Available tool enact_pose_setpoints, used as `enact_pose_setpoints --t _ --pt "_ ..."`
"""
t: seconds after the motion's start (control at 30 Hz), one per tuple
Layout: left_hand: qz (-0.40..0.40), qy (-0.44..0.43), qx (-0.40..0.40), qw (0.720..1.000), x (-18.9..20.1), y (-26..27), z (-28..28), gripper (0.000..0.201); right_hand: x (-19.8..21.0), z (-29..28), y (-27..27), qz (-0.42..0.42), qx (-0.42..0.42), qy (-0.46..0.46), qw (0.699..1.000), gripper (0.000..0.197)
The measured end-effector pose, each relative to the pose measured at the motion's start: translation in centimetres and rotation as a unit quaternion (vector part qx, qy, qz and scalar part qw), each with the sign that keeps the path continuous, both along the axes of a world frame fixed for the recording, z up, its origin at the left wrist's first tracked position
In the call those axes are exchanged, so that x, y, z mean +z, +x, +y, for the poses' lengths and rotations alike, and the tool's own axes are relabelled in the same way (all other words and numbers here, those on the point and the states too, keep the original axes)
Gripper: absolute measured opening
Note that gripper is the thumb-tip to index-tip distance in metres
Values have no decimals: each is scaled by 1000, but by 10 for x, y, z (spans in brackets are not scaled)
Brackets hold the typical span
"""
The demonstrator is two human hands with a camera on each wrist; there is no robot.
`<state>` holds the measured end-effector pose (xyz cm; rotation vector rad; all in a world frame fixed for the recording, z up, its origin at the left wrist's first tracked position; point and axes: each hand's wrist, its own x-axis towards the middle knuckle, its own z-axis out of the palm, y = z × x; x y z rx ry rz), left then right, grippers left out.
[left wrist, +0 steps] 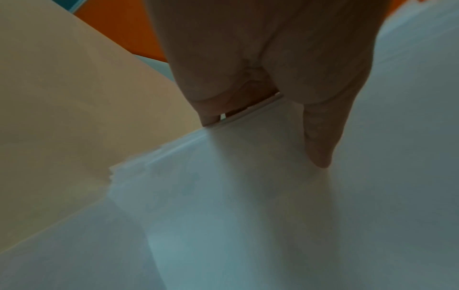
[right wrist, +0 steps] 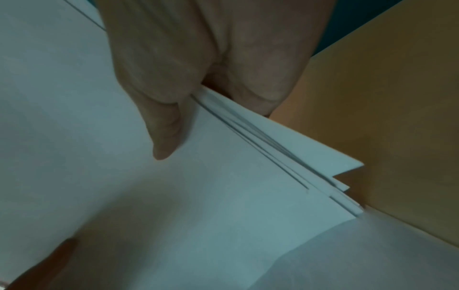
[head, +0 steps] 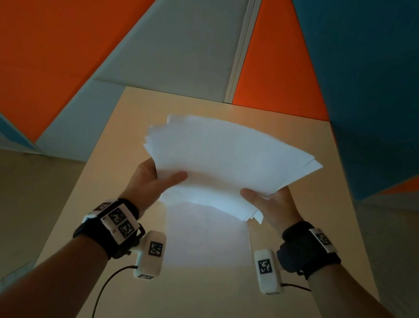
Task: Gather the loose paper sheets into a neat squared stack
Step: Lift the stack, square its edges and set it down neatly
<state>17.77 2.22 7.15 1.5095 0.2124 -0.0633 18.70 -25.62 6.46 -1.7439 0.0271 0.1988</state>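
While the tan table [head: 276, 312] lies well below, backed by orange, grey and blue wall panels [head: 47, 33], the sheaf of white paper sheets [head: 229, 158] is held up in the air above it, gripped at its near end from both sides, with one more single sheet [head: 206, 240] apparently lying flat on the tabletop under it. The sheaf looks light and limp: its near edge sags between the grips, and the far end fans out with corners stepped apart. The right wrist view shows the same stagger at the near corner. I judge the sheets slippery against one another and easy to crease, so the side edges are the right place to hold, loosely enough for the sheets to slide when tapped square on the table. The left hand [head: 150, 180] pinches the left edge, thumb [left wrist: 320, 137] on top and the other fingers hidden underneath. The right hand [head: 273, 206] pinches the right edge likewise, its thumb [right wrist: 164, 133] pressed flat on the top sheet.
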Motion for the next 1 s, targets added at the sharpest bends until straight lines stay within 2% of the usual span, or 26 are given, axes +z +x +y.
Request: enact_pose_setpoints --t 0.1,0.27,0.37,0.43,0.57,0.6,0.67,0.7,0.77,0.87,1.0 --pt "5 18 -5 1000 -1 1 -2 30 2 2 1 3 -3 18 1000 41" --pt "14 41 7 999 -4 4 -3 32 5 6 5 0 -14 15 1000 42" --pt "42 74 11 996 -13 5 -3 31 -4 8 8 28 -25 -1 999 36" --pt "58 125 1 990 -20 3 -2 28 -10 9 9 51 -33 -26 998 31" --pt "60 184 -18 981 -18 6 0 35 -9 10 21 63 -37 -53 996 20" --pt "54 185 -18 981 -14 8 1 36 -8 10 25 59 -34 -62 996 22" --pt "61 191 -10 980 -10 13 1 34 -9 8 33 64 -27 -90 994 43" --pt "73 202 -8 977 -10 15 0 32 -11 7 36 74 -21 -112 991 49" --pt "120 235 -16 964 -19 15 -5 27 -21 6 35 107 -10 -156 982 47" --pt "207 305 -55 928 -44 8 -12 12 -37 9 25 159 6 -212 964 52" --pt "290 315 -58 902 -65 1 -23 5 -55 11 16 202 20 -264 943 61"
